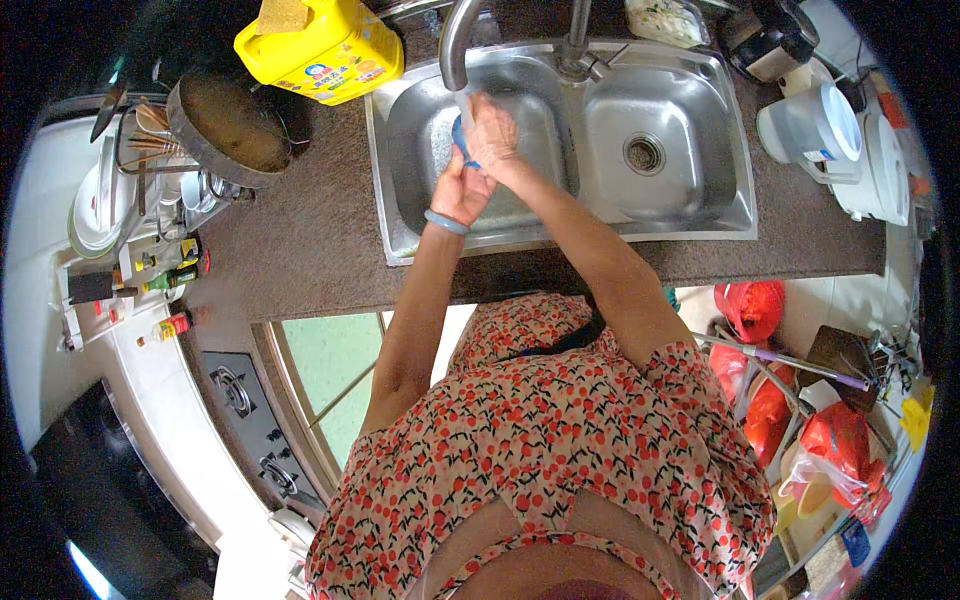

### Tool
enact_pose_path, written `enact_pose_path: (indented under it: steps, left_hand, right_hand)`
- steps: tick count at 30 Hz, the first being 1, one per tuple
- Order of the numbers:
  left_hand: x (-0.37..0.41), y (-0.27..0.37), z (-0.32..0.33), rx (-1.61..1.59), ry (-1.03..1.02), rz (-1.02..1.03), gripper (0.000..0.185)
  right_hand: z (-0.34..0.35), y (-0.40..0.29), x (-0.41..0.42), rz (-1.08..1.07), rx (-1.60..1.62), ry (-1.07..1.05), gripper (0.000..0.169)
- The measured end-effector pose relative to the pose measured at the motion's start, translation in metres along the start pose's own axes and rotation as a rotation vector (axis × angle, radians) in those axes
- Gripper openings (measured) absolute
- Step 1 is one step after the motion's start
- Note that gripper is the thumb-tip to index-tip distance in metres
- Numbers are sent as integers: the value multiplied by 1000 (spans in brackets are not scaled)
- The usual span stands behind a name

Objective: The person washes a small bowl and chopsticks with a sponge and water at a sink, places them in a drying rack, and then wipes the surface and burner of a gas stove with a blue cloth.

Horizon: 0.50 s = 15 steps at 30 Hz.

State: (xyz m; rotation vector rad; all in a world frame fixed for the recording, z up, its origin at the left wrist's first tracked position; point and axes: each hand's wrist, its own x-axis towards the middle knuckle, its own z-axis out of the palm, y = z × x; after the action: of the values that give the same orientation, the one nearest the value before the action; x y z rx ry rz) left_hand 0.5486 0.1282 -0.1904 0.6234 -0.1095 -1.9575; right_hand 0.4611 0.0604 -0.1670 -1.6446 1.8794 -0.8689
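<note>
Both hands are over the left basin of a stainless steel double sink (379, 187), below the curved faucet spout (453, 56). Water (465, 111) runs from the spout onto them. My left hand (461, 191), with a pale bangle (447, 222) at the wrist, holds a small blue object (458, 135), its thumb against the lower edge. My right hand (492, 136) lies across the same object and hides much of it. What the blue object is cannot be made out, and the right fingers are blurred.
A yellow detergent jug (330, 56) with a sponge (283, 16) on top stands left of the sink. Beyond it are a wok (225, 131) and a dish rack. On the right sit a clear plastic pitcher (806, 124) and a white appliance (874, 176). Red bags (750, 307) lie below.
</note>
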Motion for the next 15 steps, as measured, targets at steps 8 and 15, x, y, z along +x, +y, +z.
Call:
enact_pose_path:
  steps: [8,15]
  left_hand:
    - [0,52,-6,87,7,111,34]
    - [4,17,2,146,78,66,33]
  right_hand:
    - [8,-34,-80,-241,29,-75,42]
    - [4,-9,-9,41,53,-101,40]
